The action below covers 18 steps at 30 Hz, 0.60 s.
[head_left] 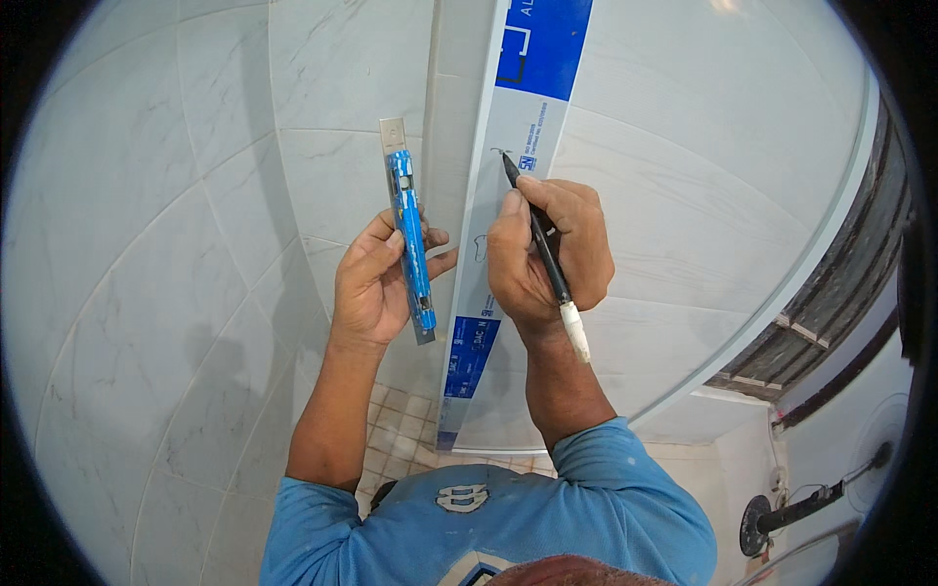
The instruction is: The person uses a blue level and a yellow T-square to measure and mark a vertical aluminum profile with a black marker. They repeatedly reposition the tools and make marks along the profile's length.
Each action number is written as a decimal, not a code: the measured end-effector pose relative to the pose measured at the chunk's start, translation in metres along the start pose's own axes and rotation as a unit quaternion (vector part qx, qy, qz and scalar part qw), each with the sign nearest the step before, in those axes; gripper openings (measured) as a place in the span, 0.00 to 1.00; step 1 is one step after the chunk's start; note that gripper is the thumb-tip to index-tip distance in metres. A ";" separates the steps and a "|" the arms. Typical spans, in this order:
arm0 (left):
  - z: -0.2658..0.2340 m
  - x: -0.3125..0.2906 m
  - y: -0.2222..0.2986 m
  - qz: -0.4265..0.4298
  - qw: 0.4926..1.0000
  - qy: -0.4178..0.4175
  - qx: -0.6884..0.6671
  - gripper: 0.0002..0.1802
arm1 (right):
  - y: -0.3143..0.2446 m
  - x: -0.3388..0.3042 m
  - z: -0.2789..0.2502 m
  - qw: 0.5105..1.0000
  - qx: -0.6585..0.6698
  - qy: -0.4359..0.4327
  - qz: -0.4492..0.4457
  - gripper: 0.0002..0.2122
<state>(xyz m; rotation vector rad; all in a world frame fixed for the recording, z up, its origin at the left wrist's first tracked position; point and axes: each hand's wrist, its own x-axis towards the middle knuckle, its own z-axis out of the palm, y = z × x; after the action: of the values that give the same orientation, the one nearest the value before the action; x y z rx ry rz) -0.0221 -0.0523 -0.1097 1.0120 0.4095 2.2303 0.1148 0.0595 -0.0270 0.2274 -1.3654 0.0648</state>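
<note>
In my left hand [376,264] is a slim blue-bodied square [412,239] with a flat metal blade, gripped between thumb and fingers and pointing away from me. My right hand [557,249] pinches a black marking pen [547,256] with a white end. The pen's tip meets a pale grey frame profile [523,122] with blue printed film, beside a small dark hand-drawn mark [500,150]. Lower on that profile is a looped outline [480,248], next to my right hand. A narrow gap separates the square from the profile.
Marbled tile walls [166,244] rise on the left. A large white panel [674,195] extends right of the profile, bounded by a curved-looking pale edge [831,230]. Small square floor tiles [396,430] show below. At lower right stands a dark fan-like fixture [757,525].
</note>
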 end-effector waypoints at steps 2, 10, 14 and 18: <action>-0.003 0.001 -0.002 0.002 1.000 -0.017 -0.019 0.23 | -0.001 0.000 0.001 1.000 -0.006 0.009 0.013 0.11; -0.007 0.002 -0.004 -0.009 0.999 -0.025 -0.037 0.13 | -0.003 0.000 0.002 1.000 -0.012 0.008 0.023 0.11; -0.005 0.001 -0.004 -0.011 0.999 -0.016 -0.030 0.13 | -0.004 0.000 0.004 0.999 -0.028 0.011 0.038 0.09; -0.003 0.000 -0.004 -0.010 0.999 -0.023 -0.032 0.13 | -0.004 0.000 0.005 0.999 -0.024 0.018 0.038 0.07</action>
<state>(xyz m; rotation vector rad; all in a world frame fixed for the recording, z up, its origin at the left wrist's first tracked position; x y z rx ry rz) -0.0227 -0.0490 -0.1139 1.0179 0.3239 2.1839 0.1113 0.0543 -0.0263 0.1333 -1.3370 0.0982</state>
